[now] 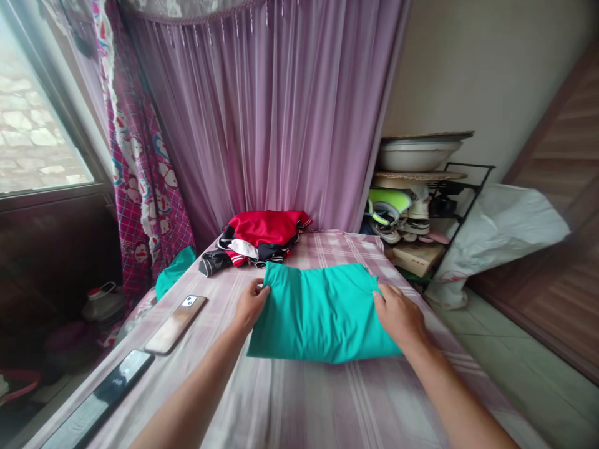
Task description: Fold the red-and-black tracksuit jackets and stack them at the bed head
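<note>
A folded teal cloth garment [322,315] lies across the middle of the checked bedsheet, its near edge slightly raised toward me. My left hand [253,302] grips its left edge near the far corner, fingers closed and partly curled under the fabric. On the opposite side, my right hand [397,312] pinches the right edge near the far corner, with thumb on top. The fabric between both hands shows soft wrinkles. Which kind of garment it is, I cannot tell. Beyond it sits a pile of red and black clothes [269,229].
Two phones, one gold-backed [175,324] and one dark [100,399], lie along the bed's left side. A purple curtain [290,125] hangs behind. At right stand a shoe rack [461,218] with a white basin [418,154] and a white plastic bag [505,231].
</note>
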`<state>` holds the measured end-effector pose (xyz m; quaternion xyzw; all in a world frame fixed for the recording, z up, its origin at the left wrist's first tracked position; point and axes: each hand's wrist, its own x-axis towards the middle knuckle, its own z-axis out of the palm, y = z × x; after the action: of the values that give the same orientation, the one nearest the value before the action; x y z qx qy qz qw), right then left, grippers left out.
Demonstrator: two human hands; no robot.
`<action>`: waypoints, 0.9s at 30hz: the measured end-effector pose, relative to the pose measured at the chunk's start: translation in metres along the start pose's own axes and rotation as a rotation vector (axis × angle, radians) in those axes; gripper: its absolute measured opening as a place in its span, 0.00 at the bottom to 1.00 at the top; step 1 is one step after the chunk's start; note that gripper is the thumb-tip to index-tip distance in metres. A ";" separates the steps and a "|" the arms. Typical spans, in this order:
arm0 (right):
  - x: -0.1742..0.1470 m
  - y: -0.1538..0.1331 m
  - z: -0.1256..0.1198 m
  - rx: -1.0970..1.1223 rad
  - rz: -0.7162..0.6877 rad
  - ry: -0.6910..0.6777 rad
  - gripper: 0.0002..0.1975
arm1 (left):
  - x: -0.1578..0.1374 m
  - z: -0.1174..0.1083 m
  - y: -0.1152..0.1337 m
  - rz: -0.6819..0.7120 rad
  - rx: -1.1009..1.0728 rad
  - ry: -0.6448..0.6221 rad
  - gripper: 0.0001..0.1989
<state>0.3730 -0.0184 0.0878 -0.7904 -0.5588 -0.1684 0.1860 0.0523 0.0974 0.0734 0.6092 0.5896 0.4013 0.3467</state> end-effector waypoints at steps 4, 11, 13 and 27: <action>0.088 0.010 -0.034 -0.053 0.027 0.078 0.17 | 0.068 0.021 0.061 0.171 -0.053 0.068 0.12; 0.217 0.046 -0.019 -0.002 0.304 -0.018 0.25 | 0.172 0.085 0.104 0.136 0.030 -0.028 0.23; 0.214 0.053 0.015 0.030 0.383 -0.146 0.28 | 0.173 0.103 0.080 0.095 0.083 -0.059 0.26; 0.058 0.004 0.134 -0.021 0.174 -0.327 0.24 | 0.090 0.060 -0.050 0.283 0.450 -0.161 0.17</action>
<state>0.4036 0.0930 -0.0024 -0.8544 -0.5095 -0.0269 0.0982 0.0827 0.1936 0.0091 0.7772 0.5433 0.2551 0.1891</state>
